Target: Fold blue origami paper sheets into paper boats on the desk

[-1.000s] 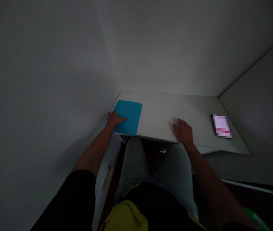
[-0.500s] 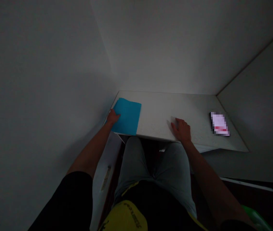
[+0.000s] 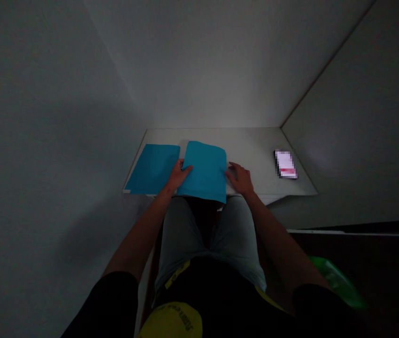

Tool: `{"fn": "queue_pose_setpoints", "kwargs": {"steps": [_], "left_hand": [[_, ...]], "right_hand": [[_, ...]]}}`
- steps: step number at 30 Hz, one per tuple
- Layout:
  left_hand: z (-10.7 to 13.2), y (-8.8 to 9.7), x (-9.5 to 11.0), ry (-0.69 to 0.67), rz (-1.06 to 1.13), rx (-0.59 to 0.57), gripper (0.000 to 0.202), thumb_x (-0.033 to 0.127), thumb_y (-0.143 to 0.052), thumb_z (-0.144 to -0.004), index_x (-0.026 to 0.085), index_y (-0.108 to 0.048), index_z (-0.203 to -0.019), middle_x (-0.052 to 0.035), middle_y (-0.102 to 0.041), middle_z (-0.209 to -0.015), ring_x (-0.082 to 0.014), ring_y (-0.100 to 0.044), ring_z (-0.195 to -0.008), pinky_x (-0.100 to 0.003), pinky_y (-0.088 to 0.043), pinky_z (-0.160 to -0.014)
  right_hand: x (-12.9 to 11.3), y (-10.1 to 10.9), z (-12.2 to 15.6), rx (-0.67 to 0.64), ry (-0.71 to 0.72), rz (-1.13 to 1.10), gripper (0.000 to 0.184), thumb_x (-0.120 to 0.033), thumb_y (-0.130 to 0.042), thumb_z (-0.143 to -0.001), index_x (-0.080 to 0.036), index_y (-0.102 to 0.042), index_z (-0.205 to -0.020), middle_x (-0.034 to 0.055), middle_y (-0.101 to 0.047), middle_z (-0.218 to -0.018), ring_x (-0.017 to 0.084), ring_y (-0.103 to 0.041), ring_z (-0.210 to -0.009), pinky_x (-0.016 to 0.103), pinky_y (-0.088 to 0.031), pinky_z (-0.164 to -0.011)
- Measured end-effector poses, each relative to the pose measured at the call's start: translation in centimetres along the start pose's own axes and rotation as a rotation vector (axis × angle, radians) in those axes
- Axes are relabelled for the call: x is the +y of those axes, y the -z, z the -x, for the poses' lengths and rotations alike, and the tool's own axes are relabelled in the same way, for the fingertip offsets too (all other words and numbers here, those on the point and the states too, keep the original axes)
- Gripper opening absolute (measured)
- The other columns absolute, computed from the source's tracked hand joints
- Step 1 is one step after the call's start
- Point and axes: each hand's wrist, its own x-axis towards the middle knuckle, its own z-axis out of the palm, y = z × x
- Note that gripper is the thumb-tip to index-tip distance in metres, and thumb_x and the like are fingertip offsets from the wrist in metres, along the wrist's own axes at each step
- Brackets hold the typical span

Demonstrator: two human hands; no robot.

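My left hand [image 3: 180, 175] pinches the left edge of a blue sheet of paper [image 3: 204, 171], thumb on top and fingers beneath. The sheet bows slightly over the white desk [image 3: 252, 141], and its lower right corner hangs past the front edge. At its right side is my right hand [image 3: 241, 179], fingers apart, with the thumb close to the paper's edge; whether it touches is unclear. To the left, more blue paper [image 3: 153, 169] lies flat on the desk; I cannot tell how many sheets it holds.
A phone [image 3: 286, 164] with a lit, blurred screen lies at the desk's right. Walls [image 3: 199, 70] close in the back and both sides. My legs [image 3: 181, 234] are under the front edge. A shiny green object [image 3: 338, 281] sits low at the right.
My left hand has moved right, bringing one blue sheet off the paper at the left. My right hand now is beside that sheet's right edge. The view has shifted right.
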Motion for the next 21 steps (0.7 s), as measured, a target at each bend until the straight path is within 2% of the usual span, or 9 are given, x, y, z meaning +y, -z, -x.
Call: {"fn": "queue_pose_setpoints", "kwargs": {"steps": [2, 4, 8, 11, 14, 17, 19, 21], "left_hand": [[0.7, -2.1, -0.3, 0.013, 0.034, 0.021, 0.05, 0.026, -0.074, -0.094, 0.022, -0.052, -0.138, -0.0173, -0.069, -0.14, -0.028, -0.07, -0.127, -0.046, -0.058, -0.108], [1.2, -3.2, -0.7, 0.009, 0.069, 0.029, 0.059, 0.026, -0.074, -0.094, 0.024, -0.045, -0.145, -0.0167, -0.069, -0.139, -0.0267, -0.071, -0.124, -0.046, -0.06, -0.105], [1.9, -3.5, -1.2, -0.045, 0.119, 0.017, 0.069, 0.03, -0.073, -0.094, 0.027, -0.036, -0.152, -0.0127, -0.07, -0.136, -0.024, -0.073, -0.119, -0.042, -0.061, -0.101], [1.9, -3.0, -1.3, -0.08, 0.065, -0.003, 0.054, 0.03, -0.074, -0.093, 0.026, -0.05, -0.142, -0.0101, -0.071, -0.133, -0.0235, -0.07, -0.12, -0.037, -0.059, -0.099], [1.6, -2.6, -1.5, -0.088, -0.037, -0.02, 0.031, 0.031, -0.074, -0.092, 0.023, -0.067, -0.122, -0.0058, -0.072, -0.112, -0.0212, -0.069, -0.101, -0.033, -0.057, -0.087], [1.3, -2.6, -1.8, -0.058, -0.042, -0.016, 0.03, 0.032, -0.076, -0.091, 0.021, -0.073, -0.119, -0.0006, -0.063, -0.083, -0.0172, -0.059, -0.075, -0.03, -0.051, -0.07], [1.2, -2.6, -2.1, -0.048, -0.004, -0.005, 0.031, 0.033, -0.078, -0.091, 0.02, -0.075, -0.119, 0.0008, -0.059, -0.077, -0.0158, -0.055, -0.069, -0.029, -0.048, -0.065], [1.1, -2.7, -2.2, -0.046, 0.042, 0.006, 0.032, 0.034, -0.079, -0.091, 0.02, -0.075, -0.12, -0.0002, -0.062, -0.08, -0.0157, -0.057, -0.07, -0.028, -0.049, -0.066]], "right_hand": [[0.0, 0.3, 0.0, -0.004, -0.002, -0.044, 0.073, -0.073, -0.044, -0.105, -0.02, -0.056, -0.153, 0.0166, -0.073, -0.136, 0.036, -0.067, -0.127, 0.057, -0.046, -0.112], [0.1, 0.5, -0.1, -0.021, -0.007, -0.104, 0.074, -0.075, -0.05, -0.102, -0.022, -0.056, -0.154, 0.0149, -0.075, -0.131, 0.035, -0.07, -0.12, 0.056, -0.05, -0.108], [0.9, 0.5, -0.4, -0.114, 0.009, -0.279, 0.066, -0.07, -0.057, -0.1, -0.024, -0.063, -0.146, 0.0094, -0.079, -0.111, 0.028, -0.075, -0.1, 0.045, -0.06, -0.094], [1.5, 0.1, -0.5, -0.143, 0.006, -0.309, 0.058, -0.067, -0.059, -0.099, -0.024, -0.071, -0.135, 0.0078, -0.077, -0.104, 0.025, -0.073, -0.092, 0.042, -0.06, -0.088], [2.0, -0.4, -0.7, -0.142, -0.023, -0.33, 0.055, -0.066, -0.059, -0.098, -0.024, -0.074, -0.13, 0.0064, -0.075, -0.099, 0.023, -0.07, -0.085, 0.041, -0.059, -0.083], [2.4, -0.8, -0.9, -0.107, -0.069, -0.401, 0.056, -0.067, -0.059, -0.096, -0.022, -0.076, -0.125, 0.0056, -0.072, -0.095, 0.022, -0.066, -0.08, 0.039, -0.057, -0.078], [2.6, -0.8, -0.9, -0.088, -0.083, -0.458, 0.057, -0.069, -0.06, -0.094, -0.021, -0.076, -0.121, 0.0049, -0.069, -0.092, 0.021, -0.063, -0.076, 0.037, -0.056, -0.074], [2.8, -0.7, -0.9, -0.063, -0.081, -0.517, 0.059, -0.07, -0.061, -0.093, -0.021, -0.075, -0.122, 0.0043, -0.068, -0.09, 0.02, -0.062, -0.076, 0.037, -0.056, -0.074]]}}
